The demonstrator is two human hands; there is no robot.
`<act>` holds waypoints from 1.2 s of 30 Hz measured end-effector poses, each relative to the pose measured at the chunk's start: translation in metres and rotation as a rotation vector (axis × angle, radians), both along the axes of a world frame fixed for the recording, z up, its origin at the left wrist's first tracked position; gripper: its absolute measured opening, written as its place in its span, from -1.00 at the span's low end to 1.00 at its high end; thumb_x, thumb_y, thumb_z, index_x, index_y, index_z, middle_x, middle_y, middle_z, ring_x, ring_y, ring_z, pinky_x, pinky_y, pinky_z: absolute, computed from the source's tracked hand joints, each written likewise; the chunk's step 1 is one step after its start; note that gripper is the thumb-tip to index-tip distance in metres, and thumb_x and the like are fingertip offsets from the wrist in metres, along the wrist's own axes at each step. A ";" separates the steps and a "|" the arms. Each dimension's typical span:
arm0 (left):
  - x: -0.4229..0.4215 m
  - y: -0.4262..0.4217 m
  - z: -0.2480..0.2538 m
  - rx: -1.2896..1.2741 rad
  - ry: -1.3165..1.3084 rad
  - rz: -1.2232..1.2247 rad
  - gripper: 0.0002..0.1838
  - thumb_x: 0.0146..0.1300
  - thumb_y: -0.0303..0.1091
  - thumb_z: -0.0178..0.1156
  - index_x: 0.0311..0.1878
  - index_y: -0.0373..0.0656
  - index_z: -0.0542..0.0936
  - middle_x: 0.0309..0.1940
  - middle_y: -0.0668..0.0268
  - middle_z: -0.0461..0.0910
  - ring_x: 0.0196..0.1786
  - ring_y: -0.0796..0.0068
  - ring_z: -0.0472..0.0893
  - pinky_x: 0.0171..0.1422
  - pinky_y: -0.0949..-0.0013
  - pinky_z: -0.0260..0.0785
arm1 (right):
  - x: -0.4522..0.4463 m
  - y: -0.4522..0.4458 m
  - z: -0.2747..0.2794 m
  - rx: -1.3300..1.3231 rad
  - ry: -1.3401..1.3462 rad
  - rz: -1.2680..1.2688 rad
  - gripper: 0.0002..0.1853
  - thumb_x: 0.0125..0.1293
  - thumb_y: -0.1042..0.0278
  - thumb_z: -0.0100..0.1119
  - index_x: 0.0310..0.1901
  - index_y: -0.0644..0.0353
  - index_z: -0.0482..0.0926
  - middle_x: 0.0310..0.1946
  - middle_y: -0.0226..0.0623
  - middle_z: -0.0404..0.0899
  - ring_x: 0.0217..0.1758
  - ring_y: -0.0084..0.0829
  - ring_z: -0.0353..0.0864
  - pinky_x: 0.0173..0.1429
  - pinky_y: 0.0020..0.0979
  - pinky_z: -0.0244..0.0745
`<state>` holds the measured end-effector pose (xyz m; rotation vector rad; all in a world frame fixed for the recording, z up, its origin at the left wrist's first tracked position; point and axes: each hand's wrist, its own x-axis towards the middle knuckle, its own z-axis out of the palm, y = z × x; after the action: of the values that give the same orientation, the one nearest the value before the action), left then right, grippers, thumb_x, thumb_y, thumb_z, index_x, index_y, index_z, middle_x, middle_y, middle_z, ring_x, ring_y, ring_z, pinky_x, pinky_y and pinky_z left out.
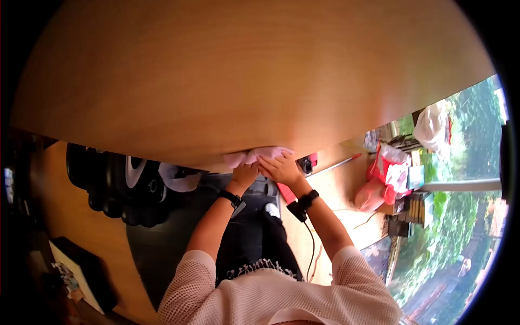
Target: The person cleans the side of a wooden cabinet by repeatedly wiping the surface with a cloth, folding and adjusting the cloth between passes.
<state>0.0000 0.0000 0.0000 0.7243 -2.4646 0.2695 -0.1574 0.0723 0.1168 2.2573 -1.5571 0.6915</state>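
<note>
A crumpled pink cloth (257,155) lies at the near edge of a large wooden tabletop (244,81). My left hand (245,174) is at the table edge with its fingers bent over the cloth's lower side. Right beside it, touching it, my right hand (281,168) presses on the cloth's right part, its fingers laid over the fabric. Both wrists wear black bands (303,206) with small devices, and a cable hangs from the right one.
On the left below the table stands a black padded chair or machine (116,184). At the right are red and white bags (387,176), stacked boxes (414,208), a red-tipped stick (336,164) on the floor and a large window (460,238).
</note>
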 end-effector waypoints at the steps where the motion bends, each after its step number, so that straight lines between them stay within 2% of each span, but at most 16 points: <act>1: -0.020 0.005 0.016 0.037 0.105 -0.078 -0.64 0.08 -0.08 0.23 -0.15 -0.13 0.58 0.00 0.14 0.52 0.11 0.25 0.47 -0.02 -0.03 0.37 | -0.014 0.013 0.005 0.056 0.033 -0.026 -0.45 0.05 0.16 0.28 0.13 0.04 0.51 -0.06 -0.49 0.54 -0.18 -0.44 0.45 0.06 -0.22 0.31; 2: -0.040 0.010 0.033 0.070 0.206 -0.161 -0.71 0.11 -0.12 0.20 -0.18 -0.08 0.59 -0.01 0.21 0.52 0.10 0.33 0.49 -0.08 0.02 0.41 | -0.027 0.023 0.005 -0.002 0.019 -0.055 -0.52 0.09 0.22 0.25 0.09 0.07 0.52 -0.05 -0.48 0.53 -0.15 -0.45 0.47 0.13 -0.20 0.30; 5: -0.095 0.016 0.048 -0.026 0.147 -0.295 -0.66 0.14 -0.18 0.17 0.02 0.08 0.58 0.00 0.42 0.55 -0.05 0.37 0.56 -0.06 0.14 0.42 | -0.064 0.056 0.010 0.062 -0.101 -0.326 -0.57 0.15 0.30 0.19 0.07 0.21 0.47 0.04 -0.27 0.46 0.09 -0.28 0.41 0.32 -0.05 0.18; 6: -0.116 0.030 0.050 -0.041 0.105 -0.314 -0.64 0.14 -0.19 0.17 0.05 0.12 0.58 -0.03 0.41 0.57 -0.09 0.40 0.59 -0.11 0.15 0.44 | -0.081 0.071 0.013 0.068 -0.116 -0.362 -0.57 0.16 0.31 0.17 0.06 0.29 0.44 0.07 -0.17 0.42 0.15 -0.17 0.35 0.33 0.00 0.15; 9: -0.151 0.048 0.063 0.282 0.203 -0.327 -0.65 0.12 -0.18 0.20 0.01 0.07 0.57 -0.01 0.33 0.55 -0.05 0.27 0.58 -0.09 0.07 0.41 | -0.105 0.087 0.006 0.009 -0.097 -0.437 -0.46 0.17 0.32 0.17 0.17 0.36 0.35 0.20 0.01 0.29 0.33 -0.05 0.21 0.41 0.06 0.02; 10: -0.150 0.045 0.088 0.289 0.285 -0.334 -0.57 0.14 -0.21 0.16 0.14 0.10 0.52 -0.15 0.31 0.60 -0.16 0.26 0.60 -0.09 0.09 0.41 | -0.103 0.085 0.003 0.059 -0.127 -0.439 -0.39 0.19 0.32 0.16 0.24 0.40 0.25 0.26 0.13 0.20 0.39 0.07 0.11 0.43 0.10 -0.03; 15: -0.096 0.022 0.081 0.348 0.003 -0.353 -0.48 0.15 -0.19 0.14 0.24 0.13 0.43 -0.32 0.27 0.63 -0.23 0.25 0.60 -0.07 0.14 0.40 | -0.056 0.064 -0.013 0.097 -0.335 -0.529 -0.35 0.22 0.28 0.17 0.26 0.44 0.19 0.22 0.34 0.15 0.33 0.31 0.07 0.38 0.17 -0.02; 17: -0.062 0.004 0.092 0.307 -0.019 -0.320 -0.51 0.17 -0.17 0.13 0.22 0.13 0.45 -0.24 0.29 0.61 -0.17 0.30 0.59 0.00 0.16 0.37 | -0.029 0.048 -0.019 0.065 -0.234 -0.477 -0.41 0.21 0.27 0.18 0.20 0.41 0.28 0.15 0.29 0.22 0.24 0.29 0.17 0.33 0.14 0.06; 19: -0.019 -0.010 0.112 0.280 -0.034 -0.270 -0.59 0.20 -0.15 0.11 0.14 0.12 0.50 -0.06 0.34 0.58 -0.05 0.38 0.57 0.11 0.19 0.31 | 0.005 0.030 -0.024 0.105 -0.209 -0.371 -0.51 0.16 0.30 0.19 0.12 0.27 0.39 0.04 0.02 0.36 0.09 0.01 0.35 0.20 0.06 0.21; 21: 0.045 -0.025 0.064 -0.006 -0.112 -0.204 -0.65 0.18 -0.17 0.14 0.05 0.08 0.55 0.03 0.39 0.53 0.18 0.50 0.45 0.18 0.21 0.26 | 0.046 0.009 -0.034 0.127 -0.156 -0.254 -0.52 0.14 0.31 0.18 0.12 0.21 0.40 0.05 -0.10 0.39 0.06 -0.10 0.38 0.18 0.06 0.24; 22: 0.072 -0.030 0.062 0.049 -0.153 -0.154 -0.62 0.17 -0.18 0.14 0.09 0.07 0.54 0.09 0.45 0.49 0.20 0.54 0.42 0.22 0.25 0.23 | 0.067 -0.002 -0.040 0.104 -0.103 -0.225 -0.51 0.14 0.28 0.18 0.14 0.12 0.42 0.05 -0.23 0.42 0.01 -0.17 0.39 0.15 0.05 0.26; 24: 0.123 -0.038 0.062 0.144 -0.238 -0.069 -0.55 0.16 -0.19 0.13 0.15 0.03 0.51 0.21 0.57 0.42 0.24 0.62 0.35 0.31 0.32 0.16 | 0.108 -0.026 -0.050 0.088 -0.102 -0.172 -0.49 0.12 0.27 0.18 0.15 0.09 0.42 0.05 -0.29 0.42 -0.02 -0.22 0.40 0.13 0.04 0.28; 26: 0.159 -0.046 0.082 0.127 -0.238 0.017 -0.58 0.15 -0.21 0.16 0.11 0.00 0.53 0.16 0.55 0.45 0.24 0.59 0.36 0.32 0.32 0.17 | 0.148 -0.048 -0.053 0.077 -0.075 -0.149 -0.46 0.11 0.26 0.18 0.19 0.04 0.41 0.04 -0.42 0.43 -0.07 -0.30 0.41 0.10 0.00 0.30; 29: 0.207 -0.057 0.087 0.203 -0.183 0.108 -0.60 0.15 -0.28 0.16 0.08 -0.10 0.51 0.09 0.37 0.47 0.26 0.41 0.35 0.34 0.24 0.16 | 0.197 -0.079 -0.050 0.104 -0.086 -0.017 -0.49 0.11 0.24 0.19 0.15 0.06 0.42 0.07 -0.35 0.43 -0.10 -0.28 0.42 -0.01 0.01 0.31; 34: 0.237 -0.071 0.082 0.254 -0.136 0.132 -0.54 0.21 -0.30 0.12 0.17 -0.24 0.39 0.15 0.06 0.38 0.29 0.10 0.31 0.37 0.08 0.13 | 0.222 -0.102 -0.046 0.463 -0.004 0.061 -0.47 0.21 0.28 0.01 0.27 -0.12 0.36 0.20 -0.55 0.44 0.25 -0.59 0.38 0.28 -0.33 0.25; 36: 0.227 -0.065 0.077 0.325 -0.085 0.188 -0.49 0.23 -0.29 0.10 0.21 -0.31 0.33 0.19 -0.06 0.32 0.29 -0.02 0.28 0.38 0.03 0.10 | 0.216 -0.103 -0.045 0.314 0.039 0.064 -0.48 0.21 0.26 0.01 0.26 -0.13 0.37 0.18 -0.58 0.45 0.23 -0.64 0.40 0.31 -0.39 0.23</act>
<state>0.2274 -0.0649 0.0766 1.1044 -2.5524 -0.0350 0.0583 -0.0308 0.0719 2.5359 -1.6808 0.4392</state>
